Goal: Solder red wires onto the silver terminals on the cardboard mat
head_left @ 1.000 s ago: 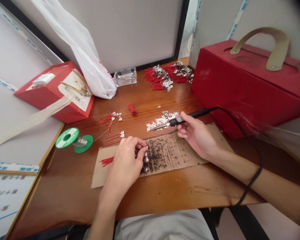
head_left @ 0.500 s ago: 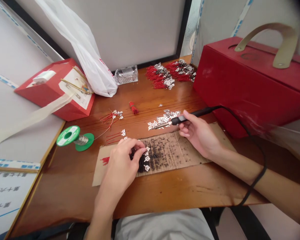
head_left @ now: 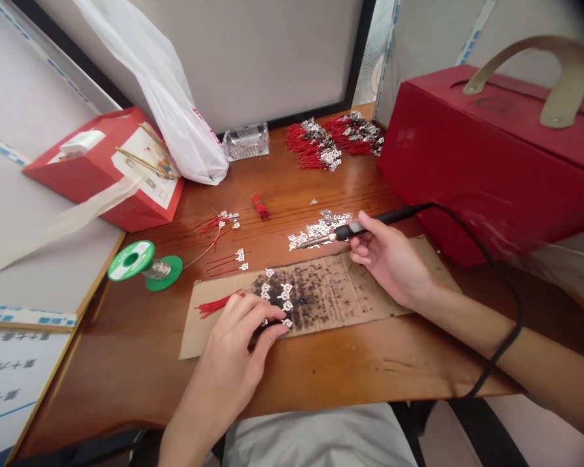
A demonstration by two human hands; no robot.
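My right hand (head_left: 387, 263) is closed around a soldering iron (head_left: 357, 228), whose tip points left over a pile of small metal tabs (head_left: 328, 224). On the scorched cardboard (head_left: 360, 285), several metal tabs (head_left: 286, 292) lie in two rough columns. With thumb and forefinger, my left hand (head_left: 243, 344) pinches a metal tab (head_left: 287, 323) at the near end of the right column. Red wires (head_left: 219, 305) lie on the cardboard, partly under that hand. Beyond the cardboard's left part are red wires with tabs on their ends (head_left: 233, 257).
A green solder spool (head_left: 163, 272) stands at left. Behind are a red wire bundle (head_left: 260, 206), heaped wired tabs (head_left: 316, 143) and a clear plastic box (head_left: 246, 141). A large red case (head_left: 486, 162) stands right, a red bag (head_left: 111, 168) left. The iron's cord (head_left: 511, 292) crosses my right forearm.
My left hand has moved toward the near edge of the cardboard, from the upper tabs to the nearest one, uncovering tabs and red wires. My right hand holds the iron almost still.
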